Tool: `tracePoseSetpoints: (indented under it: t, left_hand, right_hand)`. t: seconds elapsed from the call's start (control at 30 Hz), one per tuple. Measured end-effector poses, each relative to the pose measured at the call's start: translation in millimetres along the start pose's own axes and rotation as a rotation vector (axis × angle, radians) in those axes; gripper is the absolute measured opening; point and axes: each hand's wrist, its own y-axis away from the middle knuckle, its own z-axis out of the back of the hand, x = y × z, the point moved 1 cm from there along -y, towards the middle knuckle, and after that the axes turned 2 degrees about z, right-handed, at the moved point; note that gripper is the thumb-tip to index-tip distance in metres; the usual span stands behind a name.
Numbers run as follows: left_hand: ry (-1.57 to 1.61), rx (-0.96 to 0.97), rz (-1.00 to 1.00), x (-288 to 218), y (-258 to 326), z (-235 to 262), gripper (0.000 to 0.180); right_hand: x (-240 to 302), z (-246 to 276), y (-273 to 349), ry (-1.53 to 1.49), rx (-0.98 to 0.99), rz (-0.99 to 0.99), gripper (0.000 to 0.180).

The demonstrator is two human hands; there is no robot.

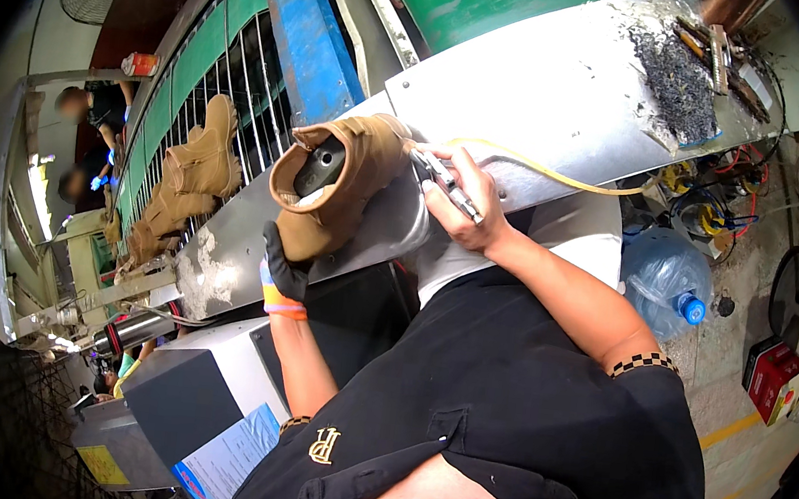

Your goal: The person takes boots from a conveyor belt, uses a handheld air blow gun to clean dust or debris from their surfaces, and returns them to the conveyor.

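Note:
A tan boot [367, 160] lies tilted over the near edge of the metal bench, its opening toward me. Inside the opening sits a dark shoe last [313, 178] with a round hole. My left hand [286, 275], in a black glove with an orange and white cuff, grips the boot from its lower left; some fingers are hidden behind it. My bare right hand [479, 195] is closed around a slim silver pen-shaped tool [464, 202]. The tool's front end is by the boot's far right end; whether it touches cannot be made out. Behind the hand runs a yellow hose [554, 172].
Several tan boots [203, 156] stand on a wire rack at the left, beside a blue metal beam [310, 31]. Dark shavings [678, 84] and hand tools [721, 64] cover the bench's far right. A large water bottle [666, 280] lies at right. People work at far left.

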Motion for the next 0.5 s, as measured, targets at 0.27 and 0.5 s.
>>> tracePoseSetpoints:
  t: [0.27,0.5]
  left_hand:
    - [-0.305,0.150,0.213,25,74,-22,0.073]
    - [-0.088,0.353,0.483,46,91,-51,0.081]
  right_hand:
    - [0,2,4,0.055,0.015,-0.036,0.041]
    - [3,5,18,0.048,0.103,-0.139,0.042]
